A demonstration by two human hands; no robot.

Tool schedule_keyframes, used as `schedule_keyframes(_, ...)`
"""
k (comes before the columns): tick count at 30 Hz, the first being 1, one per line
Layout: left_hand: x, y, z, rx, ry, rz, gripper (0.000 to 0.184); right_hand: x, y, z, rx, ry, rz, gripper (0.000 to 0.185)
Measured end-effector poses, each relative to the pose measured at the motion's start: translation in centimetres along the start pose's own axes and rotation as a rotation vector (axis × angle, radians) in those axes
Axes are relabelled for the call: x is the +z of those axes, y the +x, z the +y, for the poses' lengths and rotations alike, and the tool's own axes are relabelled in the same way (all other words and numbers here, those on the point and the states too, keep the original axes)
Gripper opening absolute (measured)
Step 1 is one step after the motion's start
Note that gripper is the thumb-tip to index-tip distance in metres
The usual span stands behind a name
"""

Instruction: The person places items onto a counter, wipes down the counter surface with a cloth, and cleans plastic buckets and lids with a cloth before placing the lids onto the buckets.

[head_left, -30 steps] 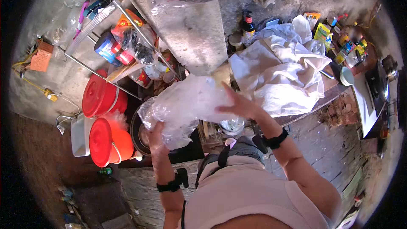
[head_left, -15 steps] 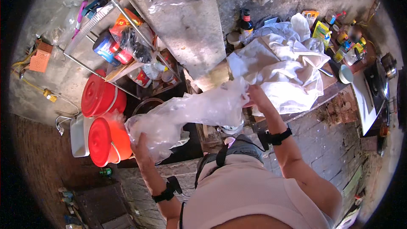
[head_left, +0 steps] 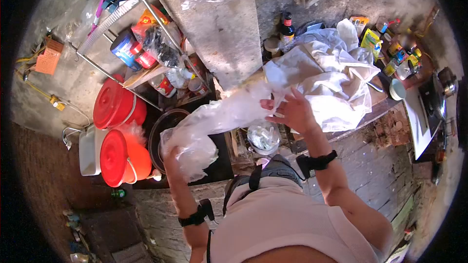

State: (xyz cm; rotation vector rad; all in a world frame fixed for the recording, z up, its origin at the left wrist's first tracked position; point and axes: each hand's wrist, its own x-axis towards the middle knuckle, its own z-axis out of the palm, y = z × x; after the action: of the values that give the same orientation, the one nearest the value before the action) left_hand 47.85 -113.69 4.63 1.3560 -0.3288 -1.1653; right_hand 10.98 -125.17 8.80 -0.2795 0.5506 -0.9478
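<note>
A long, crumpled clear plastic bag (head_left: 219, 116) stretches between my hands, above the dark counter. My left hand (head_left: 171, 158) grips the bag's near-left end, its fingers partly covered by the film. At the other end, my right hand (head_left: 294, 112) has its fingers spread, the bag's edge lying by the fingertips; whether they touch it I cannot tell. Beyond my right hand, a white cloth (head_left: 331, 78) lies in folds. Beneath the bag, on the left, shows the rim of a dark round basin (head_left: 155, 139).
Two red lidded buckets (head_left: 117, 104) stand at the left, below a metal rack (head_left: 156, 80) of jars and packets. A small tub (head_left: 263, 139) sits low in the middle. A dark sauce bottle (head_left: 287, 28), condiments (head_left: 399, 58) and a bowl (head_left: 397, 89) surround the cloth.
My right hand has spread its fingers and loosened from the bag's end. My left hand has shifted slightly right with the bag, and the basin and small tub show more.
</note>
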Motion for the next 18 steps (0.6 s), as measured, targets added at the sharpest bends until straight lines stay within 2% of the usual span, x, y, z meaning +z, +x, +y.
schedule_keyframes(1,0.7,0.0,-0.4,0.041,0.086,-0.068,0.038,0.0,0.8,0.7,-0.029,-0.093,-0.005,0.037)
schedule_keyframes(3,2.9,-1.2,0.4,0.335,0.462,-0.132,0.037,-0.6,2.3,1.7,-0.060,-0.183,-0.010,0.036)
schedule_keyframes(5,4.4,-3.1,1.7,0.187,0.693,0.005,0.038,-1.8,3.9,2.4,-0.370,-0.793,0.092,0.030)
schedule_keyframes(6,4.1,-3.6,1.6,0.272,0.653,-0.064,0.039,-2.8,4.5,2.1,-0.372,-0.793,0.093,0.030)
schedule_keyframes(7,3.5,-4.3,1.7,0.311,0.615,-0.085,0.039,-4.0,4.9,1.2,-0.484,-0.928,0.254,0.027)
schedule_keyframes(9,2.1,-6.0,2.2,0.330,0.540,-0.058,0.038,-4.6,4.9,-1.0,-0.644,-0.899,0.493,0.020)
schedule_keyframes(10,1.4,-6.6,2.6,0.339,0.488,-0.023,0.038,-4.8,4.3,-2.3,-0.647,-0.909,0.516,0.020)
schedule_keyframes(11,0.6,-7.3,3.0,0.354,0.433,0.016,0.038,-4.7,3.9,-2.8,-0.742,-0.859,0.503,0.019)
schedule_keyframes(13,-0.8,-8.3,4.2,0.416,0.283,0.084,0.038,-5.9,3.8,-3.8,-0.852,-0.970,0.462,0.019)
schedule_keyframes(14,-0.8,-9.0,4.4,0.439,0.212,0.096,0.038,-5.6,3.6,-3.9,-0.853,-0.972,0.465,0.019)
schedule_keyframes(16,-0.9,-9.8,5.2,0.483,0.082,0.076,0.038,-4.8,3.4,-3.7,-0.900,-1.135,0.289,0.020)
schedule_keyframes(18,0.1,-10.9,5.0,0.459,-0.014,-0.017,0.037,-3.3,4.0,-1.8,-0.703,-1.165,0.128,0.024)
